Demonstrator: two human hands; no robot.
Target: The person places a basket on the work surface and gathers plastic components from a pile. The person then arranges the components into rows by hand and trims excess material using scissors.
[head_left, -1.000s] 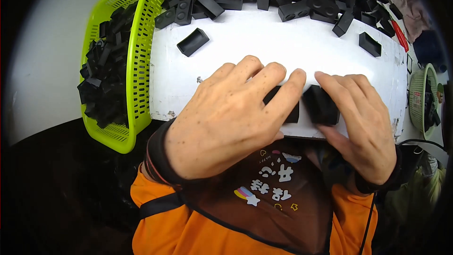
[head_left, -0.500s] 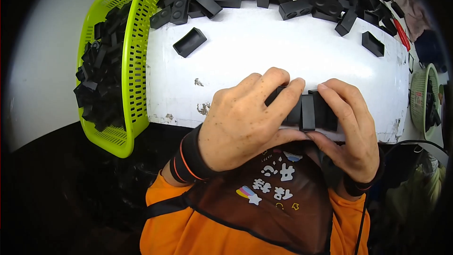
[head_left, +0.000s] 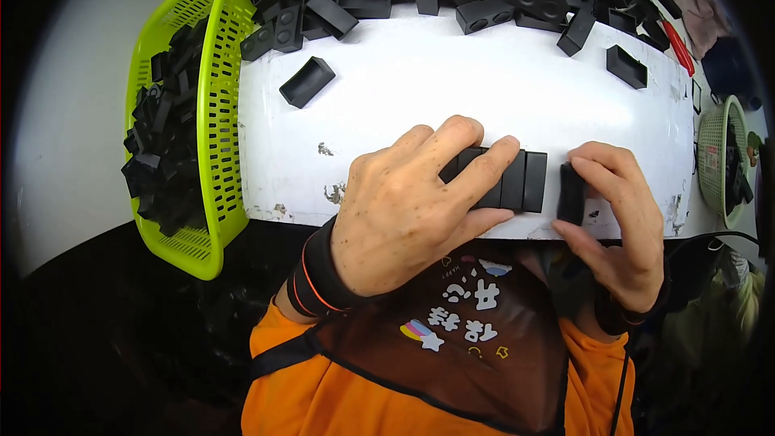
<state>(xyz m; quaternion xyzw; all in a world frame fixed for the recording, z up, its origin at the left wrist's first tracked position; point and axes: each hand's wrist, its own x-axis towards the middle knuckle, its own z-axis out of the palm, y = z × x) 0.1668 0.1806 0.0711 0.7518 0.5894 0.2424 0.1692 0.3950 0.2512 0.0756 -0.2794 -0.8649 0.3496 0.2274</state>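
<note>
Near the front edge of the white work surface, my left hand [head_left: 412, 202] closes round a row of small black rectangular cases [head_left: 513, 183] standing side by side. Its thumb presses along the near side and its fingers along the far side, hiding the left end of the row. To the right, across a gap, my right hand [head_left: 620, 218] pinches a single black case [head_left: 571, 195] between thumb and fingertips. That case stands on its narrow side, apart from the row.
Black cases [head_left: 484, 12] heap along the far edge. Two loose cases lie nearer, one at left [head_left: 307, 82], one at right [head_left: 626, 67]. A green basket [head_left: 211, 113] of black parts stands left; a pale green basket [head_left: 714, 161] and a red-handled tool [head_left: 680, 48] lie right.
My right hand has moved right, away from the row, with one black case in its fingers. A gap now separates it from the row. My left hand stays on the row.
</note>
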